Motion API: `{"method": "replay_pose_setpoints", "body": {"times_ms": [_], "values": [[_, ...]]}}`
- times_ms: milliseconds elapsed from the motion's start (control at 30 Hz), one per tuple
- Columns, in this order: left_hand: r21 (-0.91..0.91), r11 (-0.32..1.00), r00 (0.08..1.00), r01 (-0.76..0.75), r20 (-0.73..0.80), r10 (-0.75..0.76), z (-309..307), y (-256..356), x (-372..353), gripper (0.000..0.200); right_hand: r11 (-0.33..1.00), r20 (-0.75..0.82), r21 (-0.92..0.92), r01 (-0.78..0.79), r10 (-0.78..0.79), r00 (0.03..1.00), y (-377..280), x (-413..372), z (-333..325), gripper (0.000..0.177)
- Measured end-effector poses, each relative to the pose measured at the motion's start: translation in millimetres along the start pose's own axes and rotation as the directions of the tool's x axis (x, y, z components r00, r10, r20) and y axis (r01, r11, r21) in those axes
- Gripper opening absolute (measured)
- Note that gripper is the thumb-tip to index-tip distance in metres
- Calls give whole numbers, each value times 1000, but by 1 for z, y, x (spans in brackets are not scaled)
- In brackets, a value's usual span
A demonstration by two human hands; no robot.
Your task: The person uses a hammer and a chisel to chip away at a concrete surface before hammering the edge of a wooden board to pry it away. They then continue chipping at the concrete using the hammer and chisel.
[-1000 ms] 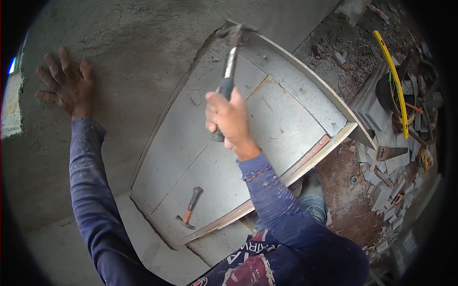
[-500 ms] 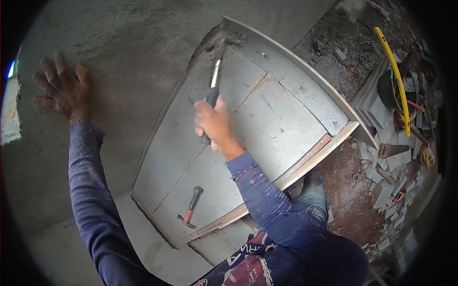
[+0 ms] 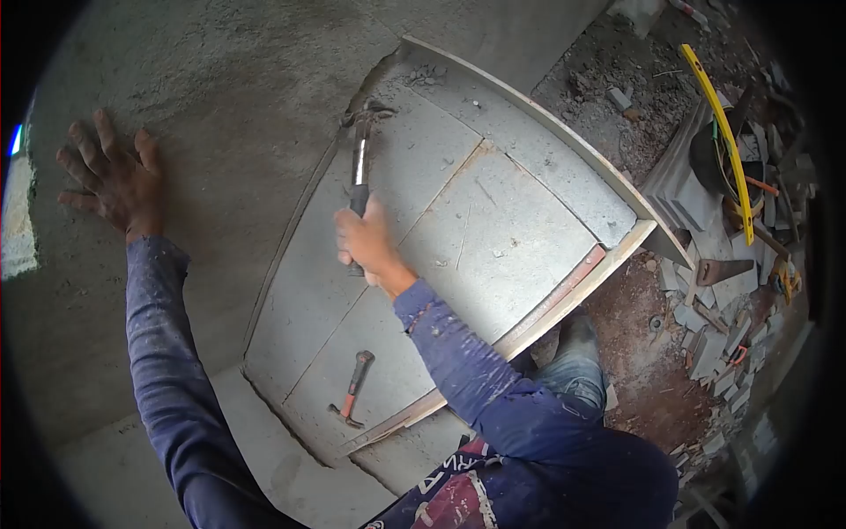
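Observation:
My left hand (image 3: 116, 183) lies flat against the grey plastered wall (image 3: 238, 132), fingers spread, holding nothing. My right hand (image 3: 368, 240) is wrapped round the black grip of a hammer (image 3: 361, 152) with a shiny metal shaft. Its dark head is at the wall-side edge of the slab surface (image 3: 520, 256), near the chipped seam; whether it touches cannot be made out. A smaller claw hammer (image 3: 356, 388) with a red and black handle rests on the slabs, closer to my body.
Crumbled mortar (image 3: 426, 76) lies in the slab's far corner. A raised board (image 3: 546, 115) edges the far right side, and a wooden strip (image 3: 529, 339) the near side. On the floor are a yellow level (image 3: 724, 141), a handsaw (image 3: 724, 271) and broken tile pieces (image 3: 705, 357).
The hammer and my right hand have shifted left, with the head now at the wall edge instead of the mortar corner. My left hand stays on the wall. The view has shifted slightly.

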State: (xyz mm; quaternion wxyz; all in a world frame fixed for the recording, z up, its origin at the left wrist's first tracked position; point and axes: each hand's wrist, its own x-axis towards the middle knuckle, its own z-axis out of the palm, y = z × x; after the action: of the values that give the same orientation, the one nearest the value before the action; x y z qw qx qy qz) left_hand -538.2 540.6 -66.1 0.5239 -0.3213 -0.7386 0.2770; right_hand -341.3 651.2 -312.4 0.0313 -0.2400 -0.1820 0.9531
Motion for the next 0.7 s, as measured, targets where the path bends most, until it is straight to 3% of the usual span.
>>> {"method": "replay_pose_setpoints", "body": {"times_ms": [33, 67, 133, 167, 233, 300, 333, 367, 400, 433, 467, 500, 533, 600, 700], "values": [[2, 1000, 1000, -3, 23, 3, -4, -2, -6, 72, 996, 18, -93, 16, -14, 1000, -11, -18, -16, 25], [-5, 1000, 1000, 5, 29, -4, -4, -2, -5, 71, 994, 16, -62, 94, -93, 996, -38, -33, -23, 25], [-12, 1000, 1000, 13, 28, -13, -1, -2, -2, 71, 934, -32, -65, 352, -355, 934, -105, -54, -26, 23], [-8, 1000, 1000, 8, 22, -7, 0, -3, -2, 71, 852, -69, -54, 521, -524, 849, -135, -63, -26, 23], [3, 1000, 1000, -2, 17, 2, 2, -3, 0, 71, 559, -175, -48, 828, -820, 544, -173, -62, -32, 22], [-24, 1000, 1000, 9, 7, -9, 0, -1, 0, 71, 302, -396, -85, 949, -885, 246, -186, -47, -32, 21], [-14, 1000, 1000, 10, 7, -10, -1, -2, -1, 71, 271, -462, -60, 961, -861, 214, -172, -35, -28, 20], [-24, 1000, 1000, 13, 11, -13, 0, -1, -1, 71, 351, -588, -90, 932, -774, 235, -138, -16, -14, 20], [-37, 999, 1000, 18, 16, -18, -1, 0, 0, 71, 563, -629, -58, 825, -662, 408, -83, 2, 8, 32], [-37, 999, 1000, 19, 17, -19, -4, -1, -1, 71, 842, -530, -175, 511, -518, 671, -24, 3, 29, 46], [-26, 999, 1000, 19, 14, -18, -3, -2, -1, 71, 886, -299, -357, 297, -409, 862, 54, 33, 23, 55], [-21, 1000, 1000, 10, 10, -10, -2, 0, 0, 71, 994, -71, -64, -86, 81, 994, 32, 15, 27, 42], [-34, 999, 1000, -4, -8, 3, 1, 2, 8, 71, 997, -78, -47, -68, 64, 995, 15, 7, 22, 42], [-13, 1000, 1000, 15, 1, -15, 0, -1, 0, 70, 994, 40, 105, -23, 19, 999, -17, -13, -7, 24], [-24, 1000, 1000, 7, 17, -7, 0, -3, -1, 69, 930, -3, 99, 354, -356, 935, -103, -49, -20, 25]]}}
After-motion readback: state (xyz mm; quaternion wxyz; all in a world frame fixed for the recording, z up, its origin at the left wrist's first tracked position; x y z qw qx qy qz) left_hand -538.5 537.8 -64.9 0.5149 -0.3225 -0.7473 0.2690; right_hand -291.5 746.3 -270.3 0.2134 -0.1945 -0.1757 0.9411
